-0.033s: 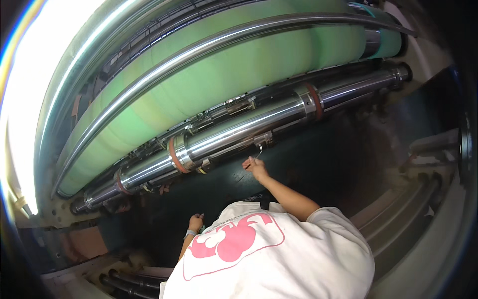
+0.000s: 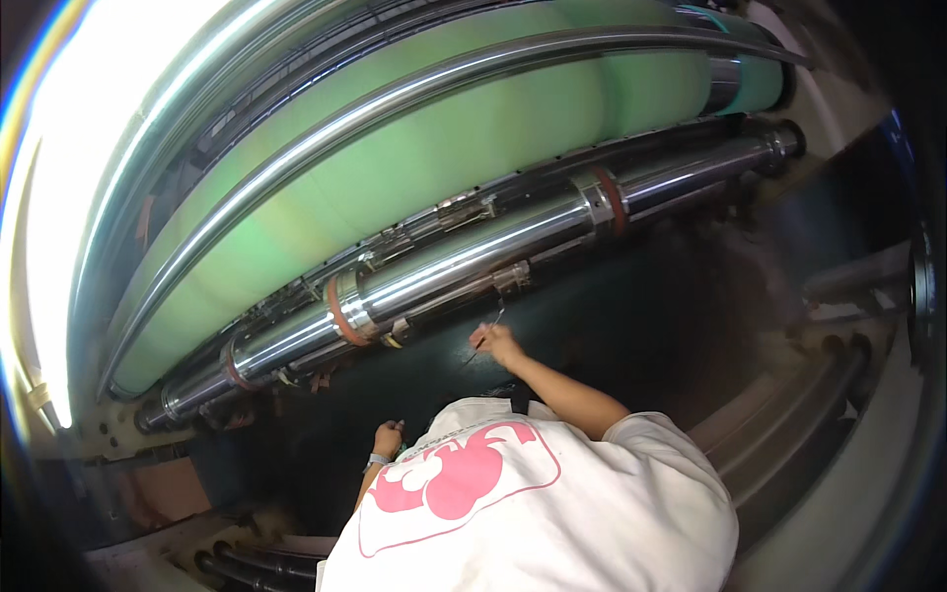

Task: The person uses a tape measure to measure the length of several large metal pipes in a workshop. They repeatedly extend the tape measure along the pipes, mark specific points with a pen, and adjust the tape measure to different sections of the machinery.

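Note:
My right hand (image 2: 500,345) is closed around a thin, shiny bent metal tool (image 2: 500,315), whose exact kind is too small to tell. It points up toward a small metal bracket (image 2: 512,277) under the long chrome roller (image 2: 449,259), and seems a little apart from it. Lower and to the left, near my body, my left hand (image 2: 390,435) has its fingers curled in. What it may hold is hidden. A pale band (image 2: 379,459) circles that wrist.
Behind the roller curves a wide green cylinder (image 2: 414,168) with a shiny bar (image 2: 395,92) across it. Orange-brown rings (image 2: 341,314) circle the roller. Dark pipes (image 2: 261,564) lie at the lower left, and a bright lamp (image 2: 49,257) glows at the left edge.
My right hand has drawn slightly down with the metal tool, away from the bracket. My left hand keeps almost the same place. The whole view has shifted a little.

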`<action>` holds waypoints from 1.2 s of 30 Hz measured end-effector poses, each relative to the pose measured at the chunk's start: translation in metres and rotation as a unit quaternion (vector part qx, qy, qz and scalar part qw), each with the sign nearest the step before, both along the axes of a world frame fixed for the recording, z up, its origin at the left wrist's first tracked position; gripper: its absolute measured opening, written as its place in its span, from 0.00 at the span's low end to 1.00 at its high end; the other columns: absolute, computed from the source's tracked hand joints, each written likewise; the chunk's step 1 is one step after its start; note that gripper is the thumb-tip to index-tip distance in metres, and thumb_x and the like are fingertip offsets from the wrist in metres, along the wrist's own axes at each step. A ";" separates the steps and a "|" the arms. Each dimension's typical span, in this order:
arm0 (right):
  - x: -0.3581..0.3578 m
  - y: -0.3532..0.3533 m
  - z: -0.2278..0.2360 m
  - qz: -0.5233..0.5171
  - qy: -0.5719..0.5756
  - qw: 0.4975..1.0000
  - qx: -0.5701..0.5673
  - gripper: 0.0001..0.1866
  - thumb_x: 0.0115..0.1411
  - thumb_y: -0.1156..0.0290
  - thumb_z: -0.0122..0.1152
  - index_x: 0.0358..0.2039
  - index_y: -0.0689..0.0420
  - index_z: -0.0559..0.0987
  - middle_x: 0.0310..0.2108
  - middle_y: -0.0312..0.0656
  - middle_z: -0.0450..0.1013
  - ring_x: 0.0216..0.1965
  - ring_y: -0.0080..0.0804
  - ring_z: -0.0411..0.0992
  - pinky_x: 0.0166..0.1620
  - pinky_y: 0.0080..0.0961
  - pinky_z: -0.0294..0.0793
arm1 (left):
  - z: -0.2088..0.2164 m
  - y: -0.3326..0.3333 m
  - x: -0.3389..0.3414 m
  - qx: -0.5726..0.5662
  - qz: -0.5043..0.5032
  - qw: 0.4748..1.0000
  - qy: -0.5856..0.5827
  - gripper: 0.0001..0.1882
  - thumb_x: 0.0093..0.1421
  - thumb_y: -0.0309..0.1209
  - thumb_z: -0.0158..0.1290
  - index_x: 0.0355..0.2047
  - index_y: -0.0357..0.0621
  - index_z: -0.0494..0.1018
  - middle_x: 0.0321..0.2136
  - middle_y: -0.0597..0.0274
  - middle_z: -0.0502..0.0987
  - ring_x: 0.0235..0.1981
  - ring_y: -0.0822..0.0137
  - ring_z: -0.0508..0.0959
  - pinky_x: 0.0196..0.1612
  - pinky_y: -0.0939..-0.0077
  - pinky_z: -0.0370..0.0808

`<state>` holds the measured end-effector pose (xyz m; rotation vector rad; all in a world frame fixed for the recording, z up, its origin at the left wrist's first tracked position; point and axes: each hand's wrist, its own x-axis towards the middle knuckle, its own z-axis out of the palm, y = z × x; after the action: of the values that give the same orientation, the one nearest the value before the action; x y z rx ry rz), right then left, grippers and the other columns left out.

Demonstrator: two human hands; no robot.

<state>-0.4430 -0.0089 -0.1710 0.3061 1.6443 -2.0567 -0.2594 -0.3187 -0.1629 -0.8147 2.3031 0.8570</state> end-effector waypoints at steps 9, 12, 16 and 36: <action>-0.077 0.124 0.195 -0.089 0.132 0.987 -0.012 0.19 0.64 0.60 0.37 0.29 0.65 0.69 0.26 0.50 0.72 0.26 0.37 0.75 0.30 0.29 0.77 | -0.029 0.011 -0.004 -0.048 -0.063 0.997 0.007 0.17 0.54 0.41 0.50 0.28 0.36 0.75 0.27 0.43 0.75 0.33 0.48 0.75 0.36 0.64 0.71; -0.089 0.144 0.199 -0.085 0.083 0.991 -0.067 0.20 0.63 0.58 0.38 0.29 0.65 0.68 0.26 0.51 0.72 0.27 0.41 0.75 0.29 0.31 0.77 | -0.051 0.003 -0.006 -0.055 -0.098 0.994 0.005 0.18 0.54 0.41 0.51 0.30 0.35 0.75 0.28 0.42 0.75 0.34 0.48 0.75 0.37 0.63 0.71; -0.095 0.145 0.195 -0.096 0.078 0.989 -0.080 0.20 0.63 0.59 0.38 0.29 0.65 0.67 0.26 0.52 0.72 0.28 0.42 0.75 0.30 0.33 0.78 | -0.047 0.019 -0.011 -0.027 -0.056 0.998 0.017 0.19 0.54 0.42 0.51 0.32 0.35 0.74 0.30 0.41 0.75 0.35 0.48 0.75 0.37 0.64 0.70; -0.123 0.109 0.191 -0.298 0.042 0.847 -0.438 0.26 0.60 0.43 0.35 0.17 0.50 0.63 0.12 0.29 0.52 0.15 0.24 0.50 0.25 0.28 0.60 | -0.088 0.017 0.034 -0.056 0.020 0.997 -0.042 0.19 0.54 0.43 0.51 0.32 0.37 0.75 0.29 0.44 0.76 0.33 0.52 0.76 0.36 0.64 0.70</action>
<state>-0.5655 0.1003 0.0195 0.4277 0.4904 -3.0632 -0.2259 -0.3013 -0.2511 -0.9309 2.2845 0.7031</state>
